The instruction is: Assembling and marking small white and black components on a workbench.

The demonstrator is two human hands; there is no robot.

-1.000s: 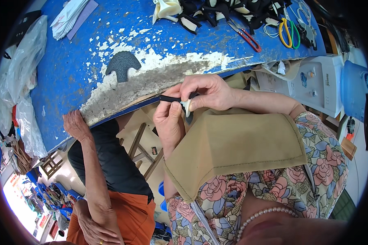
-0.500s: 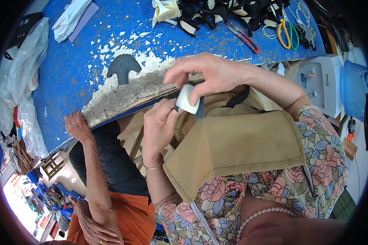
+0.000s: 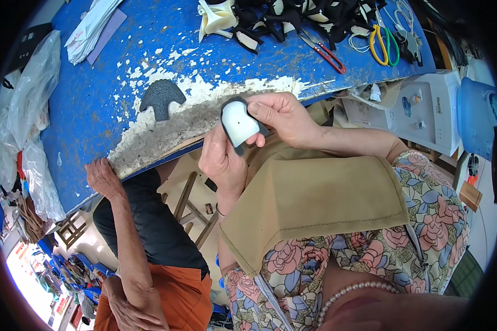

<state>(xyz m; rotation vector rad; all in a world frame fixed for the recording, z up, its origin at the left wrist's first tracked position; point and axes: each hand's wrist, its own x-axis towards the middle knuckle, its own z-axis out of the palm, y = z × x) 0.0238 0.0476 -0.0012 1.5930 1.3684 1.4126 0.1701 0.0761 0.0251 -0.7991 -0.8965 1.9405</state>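
Just off the table's near edge, I hold a small white curved piece [image 3: 239,122] with a dark dot near its middle. Dark grey foam [image 3: 239,149] shows around its rim and below it. My left hand [image 3: 222,157] grips the lower left side, its fingers partly behind the piece. From the right, my right hand [image 3: 284,116] pinches the upper right edge, thumb in front. A separate dark grey foam cutout [image 3: 161,98], rounded with a stem, lies on the worn blue table [image 3: 149,27] to the left.
Red-handled snips [image 3: 326,52], yellow-and-green-handled scissors [image 3: 382,45] and a heap of black and cream pieces [image 3: 292,19] lie along the far side. At left sit papers [image 3: 91,30] and plastic bags [image 3: 33,94]. Another person's hand [image 3: 105,177] rests on the table edge.
The white piece has been raised and turned, so its front now shows. My right hand has moved from above it to its right edge. My left hand still grips it.
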